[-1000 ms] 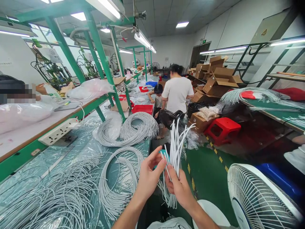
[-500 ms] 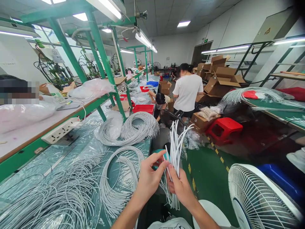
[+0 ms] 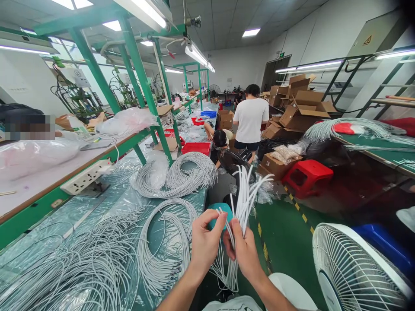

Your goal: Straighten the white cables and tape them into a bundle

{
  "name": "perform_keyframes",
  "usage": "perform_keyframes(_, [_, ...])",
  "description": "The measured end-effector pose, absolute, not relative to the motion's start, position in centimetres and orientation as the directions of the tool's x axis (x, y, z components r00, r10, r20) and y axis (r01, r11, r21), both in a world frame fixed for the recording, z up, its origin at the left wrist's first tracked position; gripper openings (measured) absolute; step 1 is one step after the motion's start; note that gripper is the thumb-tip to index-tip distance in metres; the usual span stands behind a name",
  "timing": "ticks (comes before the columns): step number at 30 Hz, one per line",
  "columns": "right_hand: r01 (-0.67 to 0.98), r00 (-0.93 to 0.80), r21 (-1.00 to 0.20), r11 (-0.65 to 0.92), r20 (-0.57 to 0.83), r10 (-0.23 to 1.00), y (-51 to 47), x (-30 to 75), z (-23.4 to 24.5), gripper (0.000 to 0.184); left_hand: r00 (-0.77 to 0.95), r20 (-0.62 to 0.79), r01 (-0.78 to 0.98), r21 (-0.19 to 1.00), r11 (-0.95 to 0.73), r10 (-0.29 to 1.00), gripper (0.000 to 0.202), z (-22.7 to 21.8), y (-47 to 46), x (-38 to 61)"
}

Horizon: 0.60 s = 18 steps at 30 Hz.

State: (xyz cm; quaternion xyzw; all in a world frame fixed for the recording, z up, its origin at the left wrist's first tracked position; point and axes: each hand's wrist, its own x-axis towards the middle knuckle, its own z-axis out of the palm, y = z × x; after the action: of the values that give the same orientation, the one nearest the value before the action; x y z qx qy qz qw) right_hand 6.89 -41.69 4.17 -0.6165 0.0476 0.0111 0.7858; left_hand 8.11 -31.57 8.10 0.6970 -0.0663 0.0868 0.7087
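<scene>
In my right hand [image 3: 244,246] is a bundle of white cables [image 3: 244,194], its loose ends fanning upward and its lower part hanging below my hands. My left hand [image 3: 207,233] pinches a few cable ends [image 3: 221,211] between thumb and forefinger, just left of the bundle and bent away from it. To the left, a coiled bundle of grey-white cables [image 3: 144,246] lies on the plastic-covered table [image 3: 113,207]. Behind it rests another large coil [image 3: 207,168]. A spread heap of loose cables [image 3: 81,255] covers the near left of the table.
A white fan [image 3: 353,263] stands close on my right. Beyond my hands are a black fan [image 3: 235,162], a crouching person [image 3: 220,138] and a standing person in a white shirt [image 3: 251,114]. A red stool [image 3: 308,177] and cardboard boxes [image 3: 301,108] are on the right.
My left hand has pulled a few cable ends leftward, away from the bundle. The standing person has turned and shifted slightly.
</scene>
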Motion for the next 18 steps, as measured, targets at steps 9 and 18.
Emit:
perform_keyframes(9, [0.008, 0.995, -0.923, 0.385, -0.03, -0.093, -43.2, 7.7, 3.4, 0.052, 0.992, 0.095, -0.121, 0.912, 0.391, 0.085, 0.034, 8.3, -31.1, 8.6])
perform_keyframes(18, [0.015, 0.997, -0.999, 0.047, 0.012, -0.081, -42.4, 6.5, 2.9, 0.052, 0.988, 0.102, -0.116, 0.985, -0.124, -0.113, 0.033, 7.8, -33.0, 9.3])
